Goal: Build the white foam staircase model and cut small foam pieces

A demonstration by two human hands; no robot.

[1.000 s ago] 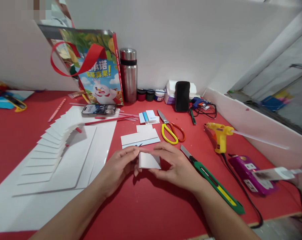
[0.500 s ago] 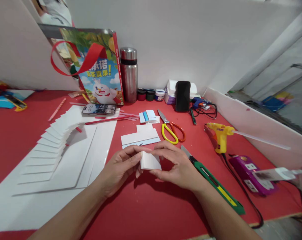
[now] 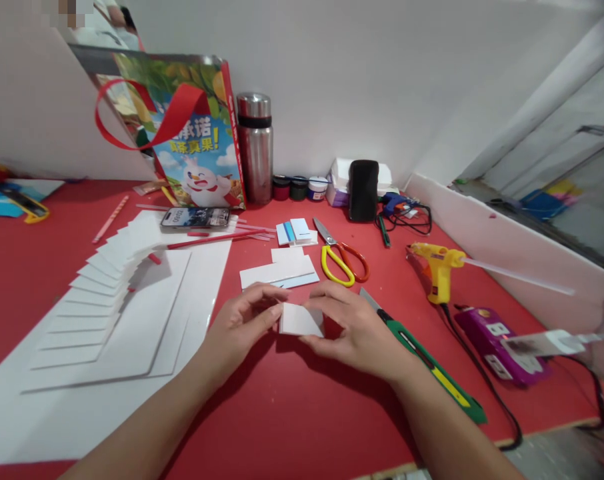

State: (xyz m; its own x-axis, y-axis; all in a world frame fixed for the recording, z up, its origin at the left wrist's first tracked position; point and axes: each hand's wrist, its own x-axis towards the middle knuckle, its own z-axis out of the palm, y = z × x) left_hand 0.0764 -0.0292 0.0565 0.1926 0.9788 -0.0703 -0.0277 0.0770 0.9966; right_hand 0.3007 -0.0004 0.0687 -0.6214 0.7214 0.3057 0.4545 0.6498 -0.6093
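Note:
Between my hands, over the red table, is a small white board piece with a thick left edge; I cannot tell whether it is one piece or several stacked. My left hand is closed at that left edge, its thumb against the near corner. My right hand pinches the other end between thumb and fingers, hiding part of it. Just beyond lie white board strips and small white-and-blue pieces. A green utility knife with its blade out rests beside my right forearm.
Scissors lie open past my right hand. At right are a yellow glue gun and a purple power box with cords. A fanned white stair-like model stands at left. Behind are a phone, a steel flask and a bag.
The white piece has turned slightly and sits flatter. My left fingers have shifted from around it toward its left edge. The whole view has moved a little.

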